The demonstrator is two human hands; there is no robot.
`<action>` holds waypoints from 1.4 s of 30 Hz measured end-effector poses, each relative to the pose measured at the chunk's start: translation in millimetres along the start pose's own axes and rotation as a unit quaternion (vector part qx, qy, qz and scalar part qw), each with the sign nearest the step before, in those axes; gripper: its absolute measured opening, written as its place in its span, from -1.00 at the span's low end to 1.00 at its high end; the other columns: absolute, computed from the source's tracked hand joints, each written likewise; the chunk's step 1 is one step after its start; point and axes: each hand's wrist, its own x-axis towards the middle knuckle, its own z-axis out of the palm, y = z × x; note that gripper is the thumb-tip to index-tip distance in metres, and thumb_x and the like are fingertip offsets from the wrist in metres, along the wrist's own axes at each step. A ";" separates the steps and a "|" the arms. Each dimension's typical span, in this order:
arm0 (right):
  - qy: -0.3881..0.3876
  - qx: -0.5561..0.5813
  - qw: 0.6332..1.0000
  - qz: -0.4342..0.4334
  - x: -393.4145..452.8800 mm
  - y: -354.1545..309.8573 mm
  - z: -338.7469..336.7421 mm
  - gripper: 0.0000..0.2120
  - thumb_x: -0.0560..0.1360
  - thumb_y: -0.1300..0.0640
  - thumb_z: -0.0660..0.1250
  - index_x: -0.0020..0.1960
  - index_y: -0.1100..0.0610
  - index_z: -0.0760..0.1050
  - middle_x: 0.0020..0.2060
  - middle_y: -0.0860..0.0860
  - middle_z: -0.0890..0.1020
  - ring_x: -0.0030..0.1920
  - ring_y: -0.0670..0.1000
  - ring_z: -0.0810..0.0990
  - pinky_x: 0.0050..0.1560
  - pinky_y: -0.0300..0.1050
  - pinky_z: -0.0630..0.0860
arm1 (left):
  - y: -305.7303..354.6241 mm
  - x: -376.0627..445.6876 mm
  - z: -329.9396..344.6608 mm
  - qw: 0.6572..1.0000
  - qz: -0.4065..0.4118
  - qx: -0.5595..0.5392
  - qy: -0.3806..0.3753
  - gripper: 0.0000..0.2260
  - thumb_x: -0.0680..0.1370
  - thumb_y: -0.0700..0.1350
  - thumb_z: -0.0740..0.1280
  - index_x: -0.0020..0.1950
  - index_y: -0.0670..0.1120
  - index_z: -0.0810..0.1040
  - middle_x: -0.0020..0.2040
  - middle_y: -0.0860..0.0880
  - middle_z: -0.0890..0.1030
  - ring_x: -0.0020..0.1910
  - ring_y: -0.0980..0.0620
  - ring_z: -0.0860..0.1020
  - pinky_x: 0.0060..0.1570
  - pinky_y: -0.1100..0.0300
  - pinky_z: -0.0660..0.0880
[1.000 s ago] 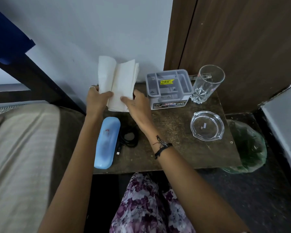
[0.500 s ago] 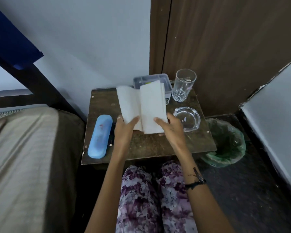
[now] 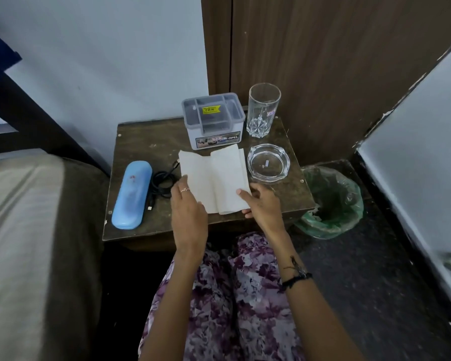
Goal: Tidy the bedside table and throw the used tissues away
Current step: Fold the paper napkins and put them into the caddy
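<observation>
A white folded tissue (image 3: 215,178) is held over the middle of the dark wooden bedside table (image 3: 138,142). My left hand (image 3: 186,207) grips its left edge and my right hand (image 3: 262,204) pinches its lower right corner. On the table stand a grey plastic organiser box (image 3: 214,121), a tall empty glass (image 3: 263,110), a glass ashtray (image 3: 268,162), a blue spectacle case (image 3: 132,194) and a coiled black cable (image 3: 162,182). A bin lined with a green bag (image 3: 331,204) sits on the floor right of the table.
A bed with a beige cover (image 3: 24,243) fills the left side. A brown wooden door (image 3: 336,61) stands behind the table, and a white panel (image 3: 422,165) closes off the right. My knees in floral fabric (image 3: 229,295) are in front of the table.
Both hands have brought the tissue from the table's back left, near the wall, down and right to the middle front of the table. The organiser box is uncovered again.
</observation>
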 end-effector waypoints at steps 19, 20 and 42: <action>0.090 -0.058 0.991 -0.080 1.7 13.4 1.9 -0.62 0.60 -0.03 0.13 -0.19 0.23 0.47 -0.36 0.00 0.50 -0.28 0.02 0.49 -0.21 -0.06 0.46 | -28.7 12.0 20.8 0.966 0.152 -0.006 -0.207 -0.29 0.46 -0.11 0.41 0.51 -0.09 0.12 0.51 -0.01 0.21 0.48 0.07 0.19 0.38 0.32 0.10; 0.092 -0.049 0.991 -0.080 2.4 15.3 2.3 -0.62 0.59 -0.03 0.13 -0.15 0.25 0.49 -0.30 0.06 0.56 -0.22 0.07 0.54 -0.13 0.06 0.53 | -29.2 12.2 20.9 0.967 0.160 -0.008 -0.196 -0.33 0.47 -0.13 0.39 0.50 -0.11 0.14 0.49 -0.04 0.24 0.47 0.05 0.21 0.36 0.34 0.10; 0.061 -0.130 0.988 -0.059 -0.4 4.4 8.4 -0.58 0.44 0.02 0.38 0.25 0.10 0.44 0.14 0.03 0.55 0.14 0.02 0.51 0.05 0.00 0.50 | 8.2 2.9 19.0 0.871 -0.266 -0.413 -0.012 -0.91 0.55 -0.19 0.19 -0.12 -0.02 0.42 -0.07 0.04 0.51 -0.02 0.01 0.50 0.05 0.05 0.53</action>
